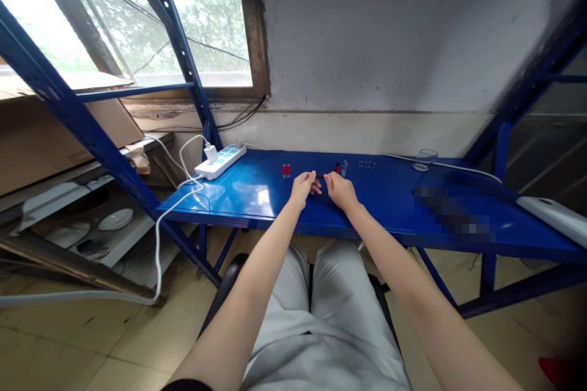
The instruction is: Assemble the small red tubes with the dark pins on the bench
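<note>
My left hand (302, 188) and my right hand (341, 190) are close together above the middle of the blue table. A short, thin dark piece (320, 176) spans the gap between their fingertips, and both hands pinch it. Its kind is too small to make out. The other fingers of my left hand curl loosely below it. Just beyond my right hand lie a small red-and-black piece (337, 168) and a small clear piece (344, 167). Two small red pieces with pale ends (287, 171) are side by side, beyond my left hand.
Several tiny metal pieces (367, 164) lie right of centre, with a clear glass (425, 160) farther right. A white power strip (221, 162) with a plugged-in cord sits at the left end of the blue table (229, 195). A white device (554, 217) is at far right.
</note>
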